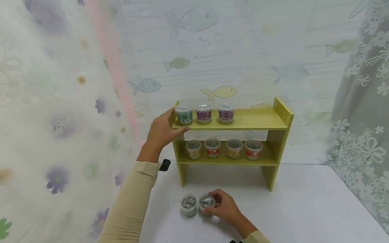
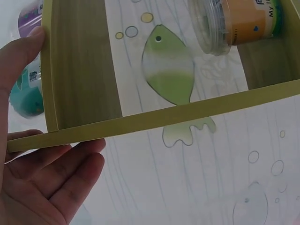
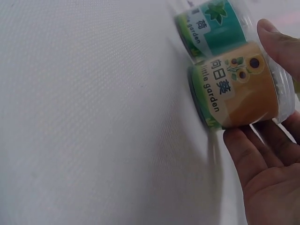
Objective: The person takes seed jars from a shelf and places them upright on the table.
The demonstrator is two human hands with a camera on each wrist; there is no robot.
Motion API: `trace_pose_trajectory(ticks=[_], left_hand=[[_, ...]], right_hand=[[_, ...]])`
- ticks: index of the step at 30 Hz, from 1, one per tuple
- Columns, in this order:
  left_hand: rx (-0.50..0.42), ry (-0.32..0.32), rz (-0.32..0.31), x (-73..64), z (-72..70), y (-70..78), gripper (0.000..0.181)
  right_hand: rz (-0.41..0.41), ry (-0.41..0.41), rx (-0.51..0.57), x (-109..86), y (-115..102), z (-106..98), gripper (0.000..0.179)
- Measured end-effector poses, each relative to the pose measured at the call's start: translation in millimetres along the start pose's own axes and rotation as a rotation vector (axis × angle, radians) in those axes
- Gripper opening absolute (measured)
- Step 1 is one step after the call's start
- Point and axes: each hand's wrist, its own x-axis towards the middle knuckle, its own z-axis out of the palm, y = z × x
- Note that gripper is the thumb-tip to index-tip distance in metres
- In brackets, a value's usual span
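My left hand (image 1: 164,130) grips the upper left corner of a two-tier yellow-green wooden shelf (image 1: 255,118). In the left wrist view its thumb lies on the board's front edge and the fingers wrap the outer side. Just beside it on the top tier stands a teal-labelled cup (image 1: 184,114). Down on the table, my right hand (image 1: 226,207) holds a clear-lidded cup (image 3: 239,86) with an orange sunflower label, thumb on one side and fingers on the other. A teal-labelled cup (image 1: 189,205) stands directly left of it.
Two purple-labelled cups (image 1: 204,113) share the top tier. Several orange- and red-labelled cups (image 1: 212,148) line the lower tier. A white cloth covers the table (image 1: 304,202); patterned curtains (image 1: 60,118) hang behind and at the sides.
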Motion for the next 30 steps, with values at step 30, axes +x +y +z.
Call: trace_pose_trajectory(ticks=[30], left_hand=[[0.021,0.04,-0.014,0.6,2.8,-1.2,0.105]], right_hand=[[-0.028,0.004,-0.125,-1.5,-15.0,-1.1,0.078]])
